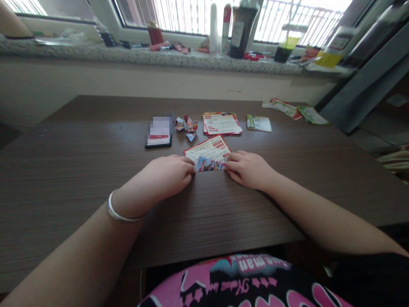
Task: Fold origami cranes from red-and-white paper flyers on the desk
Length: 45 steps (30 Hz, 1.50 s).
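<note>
A printed paper card [209, 149] with a red border lies on the table in front of me. Its near edge is folded up, so a strip of colourful picture shows over the text side. My left hand [171, 174], a silver bangle on its wrist, pinches the left end of the fold. At the right end, my right hand [248, 169] has its fingers closed on the same card. Just beyond are folded paper pieces [188, 125] and a stack of similar printed cards [222, 123].
A dark-edged device with a blurred screen [159, 131] lies left of the folded pieces. Smaller green-edged cards [259, 123] sit right of the stack, with more cards [311, 115] at the far right. Bottles, including a dark one [241, 32], line the stone windowsill [179, 57].
</note>
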Each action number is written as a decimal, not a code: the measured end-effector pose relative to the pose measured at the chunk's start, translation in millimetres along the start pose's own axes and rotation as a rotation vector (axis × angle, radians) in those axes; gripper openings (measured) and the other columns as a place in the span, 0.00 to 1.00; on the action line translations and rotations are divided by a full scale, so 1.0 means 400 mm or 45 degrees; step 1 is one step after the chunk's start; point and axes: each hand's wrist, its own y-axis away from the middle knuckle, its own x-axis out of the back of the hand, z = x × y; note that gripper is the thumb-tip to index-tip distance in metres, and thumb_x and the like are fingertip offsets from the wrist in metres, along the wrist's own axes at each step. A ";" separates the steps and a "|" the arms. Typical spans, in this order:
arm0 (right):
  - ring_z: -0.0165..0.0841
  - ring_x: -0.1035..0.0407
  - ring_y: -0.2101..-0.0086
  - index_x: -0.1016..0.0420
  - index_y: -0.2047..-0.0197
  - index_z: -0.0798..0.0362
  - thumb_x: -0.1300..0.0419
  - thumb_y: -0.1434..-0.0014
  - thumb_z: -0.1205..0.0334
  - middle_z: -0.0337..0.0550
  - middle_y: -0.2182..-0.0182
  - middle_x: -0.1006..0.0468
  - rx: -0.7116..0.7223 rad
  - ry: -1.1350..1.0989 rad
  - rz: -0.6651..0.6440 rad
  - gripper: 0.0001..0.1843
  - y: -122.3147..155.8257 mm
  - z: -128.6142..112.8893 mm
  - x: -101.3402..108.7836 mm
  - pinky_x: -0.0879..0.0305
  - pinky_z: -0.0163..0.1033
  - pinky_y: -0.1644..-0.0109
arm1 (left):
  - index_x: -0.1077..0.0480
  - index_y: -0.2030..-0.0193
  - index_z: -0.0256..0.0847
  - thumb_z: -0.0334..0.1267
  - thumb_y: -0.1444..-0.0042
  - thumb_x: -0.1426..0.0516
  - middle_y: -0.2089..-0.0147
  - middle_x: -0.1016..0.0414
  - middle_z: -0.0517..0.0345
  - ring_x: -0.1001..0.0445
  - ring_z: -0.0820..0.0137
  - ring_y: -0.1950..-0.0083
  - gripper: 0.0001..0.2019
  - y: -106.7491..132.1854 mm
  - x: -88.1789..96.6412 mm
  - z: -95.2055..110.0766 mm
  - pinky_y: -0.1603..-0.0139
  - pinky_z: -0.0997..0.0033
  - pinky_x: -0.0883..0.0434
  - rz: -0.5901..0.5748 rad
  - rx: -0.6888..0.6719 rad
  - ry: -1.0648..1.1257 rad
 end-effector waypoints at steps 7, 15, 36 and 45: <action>0.38 0.33 0.59 0.25 0.55 0.53 0.50 0.34 0.60 0.48 0.58 0.24 0.006 0.067 0.039 0.14 -0.012 -0.012 -0.006 0.40 0.41 0.59 | 0.28 0.47 0.44 0.35 0.37 0.51 0.50 0.25 0.51 0.27 0.61 0.50 0.16 -0.020 -0.025 0.051 0.45 0.56 0.31 0.236 -0.149 -0.085; 0.37 0.34 0.57 0.25 0.51 0.49 0.49 0.35 0.64 0.46 0.56 0.24 0.130 -0.034 0.165 0.14 -0.018 -0.006 -0.030 0.39 0.40 0.56 | 0.31 0.43 0.49 0.37 0.38 0.49 0.50 0.27 0.51 0.29 0.57 0.50 0.18 -0.020 -0.050 0.052 0.47 0.53 0.31 0.316 -0.161 -0.176; 0.36 0.31 0.59 0.22 0.57 0.50 0.50 0.35 0.62 0.47 0.59 0.23 0.070 -0.069 0.024 0.15 0.011 0.034 -0.004 0.37 0.39 0.56 | 0.24 0.57 0.46 0.35 0.41 0.45 0.49 0.24 0.55 0.26 0.62 0.49 0.09 -0.025 -0.032 -0.005 0.45 0.59 0.31 0.139 -0.139 0.052; 0.35 0.29 0.60 0.23 0.61 0.52 0.49 0.38 0.64 0.46 0.60 0.23 0.019 -0.086 -0.119 0.13 0.024 0.043 0.026 0.38 0.38 0.57 | 0.21 0.61 0.48 0.36 0.42 0.44 0.53 0.21 0.59 0.23 0.65 0.53 0.09 -0.014 -0.034 -0.057 0.48 0.66 0.29 0.040 -0.133 0.182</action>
